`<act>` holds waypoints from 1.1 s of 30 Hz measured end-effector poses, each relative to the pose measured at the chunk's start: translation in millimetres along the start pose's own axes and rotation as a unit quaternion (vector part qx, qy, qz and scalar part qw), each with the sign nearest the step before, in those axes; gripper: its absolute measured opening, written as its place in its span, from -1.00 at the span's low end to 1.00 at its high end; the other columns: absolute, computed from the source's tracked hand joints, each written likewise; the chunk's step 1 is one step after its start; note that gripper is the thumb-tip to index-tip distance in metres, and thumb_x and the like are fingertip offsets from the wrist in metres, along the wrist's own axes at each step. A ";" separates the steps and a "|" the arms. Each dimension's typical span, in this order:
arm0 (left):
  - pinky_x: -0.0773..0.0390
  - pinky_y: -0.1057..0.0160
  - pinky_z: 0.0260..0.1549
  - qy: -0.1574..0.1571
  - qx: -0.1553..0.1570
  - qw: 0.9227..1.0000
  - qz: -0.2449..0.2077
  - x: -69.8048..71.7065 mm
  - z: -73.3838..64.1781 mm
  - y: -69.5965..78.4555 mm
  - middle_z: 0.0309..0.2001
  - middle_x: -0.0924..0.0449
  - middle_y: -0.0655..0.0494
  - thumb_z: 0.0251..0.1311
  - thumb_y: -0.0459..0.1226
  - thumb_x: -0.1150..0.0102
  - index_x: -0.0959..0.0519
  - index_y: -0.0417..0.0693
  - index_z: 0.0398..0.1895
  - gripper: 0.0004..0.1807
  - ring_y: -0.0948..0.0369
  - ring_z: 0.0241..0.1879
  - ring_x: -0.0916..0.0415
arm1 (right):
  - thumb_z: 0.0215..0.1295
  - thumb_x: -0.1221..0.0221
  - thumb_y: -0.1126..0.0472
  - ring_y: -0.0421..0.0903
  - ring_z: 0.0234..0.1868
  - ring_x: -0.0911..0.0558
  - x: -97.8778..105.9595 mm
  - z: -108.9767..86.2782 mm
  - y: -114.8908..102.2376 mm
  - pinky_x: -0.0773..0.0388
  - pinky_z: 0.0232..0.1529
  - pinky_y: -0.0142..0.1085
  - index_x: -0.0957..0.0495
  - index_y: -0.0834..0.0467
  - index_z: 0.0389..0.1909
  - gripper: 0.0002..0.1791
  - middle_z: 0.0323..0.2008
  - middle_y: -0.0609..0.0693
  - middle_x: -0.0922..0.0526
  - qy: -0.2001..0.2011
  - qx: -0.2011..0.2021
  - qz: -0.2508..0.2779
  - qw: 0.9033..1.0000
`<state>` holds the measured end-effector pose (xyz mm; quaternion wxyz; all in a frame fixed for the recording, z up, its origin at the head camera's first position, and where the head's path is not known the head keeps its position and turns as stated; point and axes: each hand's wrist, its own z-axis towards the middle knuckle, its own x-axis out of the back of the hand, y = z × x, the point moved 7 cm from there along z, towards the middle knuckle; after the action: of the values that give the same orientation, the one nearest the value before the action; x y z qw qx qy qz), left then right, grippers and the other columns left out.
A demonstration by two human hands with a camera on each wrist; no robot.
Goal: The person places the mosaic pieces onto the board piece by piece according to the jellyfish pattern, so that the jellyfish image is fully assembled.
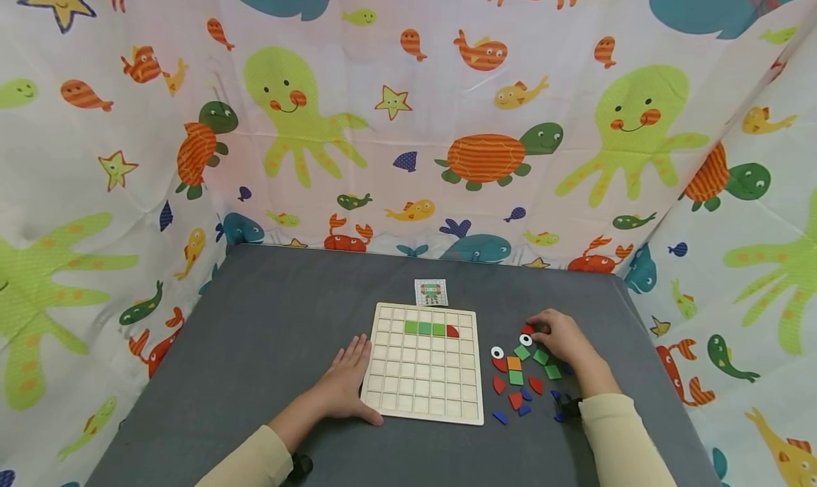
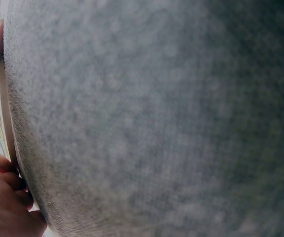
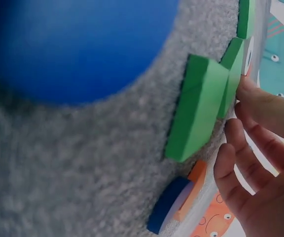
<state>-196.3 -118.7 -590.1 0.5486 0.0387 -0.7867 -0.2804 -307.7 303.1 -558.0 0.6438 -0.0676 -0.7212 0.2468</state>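
A pale wooden grid board [image 1: 421, 381] lies on the grey table. In one of its upper rows sit several green square tiles [image 1: 424, 328], with a red quarter-round tile [image 1: 452, 331] at their right end. My left hand [image 1: 345, 384] rests along the board's left edge, fingers straight and thumb by the lower left corner. Right of the board, my right hand [image 1: 562, 338] pinches a red tile [image 1: 528, 329] between thumb and fingertips at the top of the loose pieces. Just below those fingertips is a white ring-like piece [image 1: 525, 340]. In the right wrist view, a green tile [image 3: 196, 108] lies near the fingers.
Loose pieces lie right of the board: red quarter-rounds [image 1: 536, 385], green squares [image 1: 515, 378], an orange square [image 1: 513, 363], blue pieces [image 1: 500, 417] and another white ring-like piece [image 1: 497, 353]. A small pattern card [image 1: 431, 301] lies behind the board. Printed cloth [image 1: 383, 69] surrounds the table [image 1: 306, 295].
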 end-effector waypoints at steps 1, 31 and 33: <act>0.13 -0.19 0.52 0.000 0.001 1.000 -0.001 0.0 0.0 0.2 0.64 0.33 -0.17 -0.37 0.36 -0.57 0.20 -0.24 0.62 0.63 -0.07 0.63 0.39 | 0.24 -0.36 0.30 -0.08 -0.31 -0.51 0.2 0.2 -0.7 -0.47 -0.26 -0.16 -0.71 0.26 -0.01 -0.71 -0.09 0.18 -0.65 -0.001 0.002 -0.002 1.000; 0.12 -0.17 0.52 -0.007 0.005 1.000 0.007 1.2 -1.9 1.8 0.64 0.32 -0.16 -0.35 0.35 -0.57 0.20 -0.25 0.62 0.63 -0.07 0.63 0.37 | 0.36 -0.30 0.22 -0.01 -0.21 -0.58 7.9 11.1 -75.2 -0.63 -0.16 -0.07 -0.68 0.23 0.02 -0.73 -0.12 0.14 -0.62 0.029 0.060 0.007 0.998; 0.12 -0.17 0.52 -0.007 0.005 1.000 0.009 1.1 -1.6 1.4 0.64 0.32 -0.16 -0.36 0.36 -0.56 0.20 -0.25 0.62 0.63 -0.06 0.63 0.37 | 0.35 -0.30 0.21 -0.04 -0.22 -0.56 6.2 12.5 -83.2 -0.61 -0.18 -0.11 -0.68 0.20 0.02 -0.73 -0.12 0.10 -0.61 0.026 0.061 0.009 0.998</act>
<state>-194.9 -118.5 -588.1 0.5457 0.0325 -0.7918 -0.2722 -302.5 230.1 -516.2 0.6628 -0.0407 -0.6873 0.2942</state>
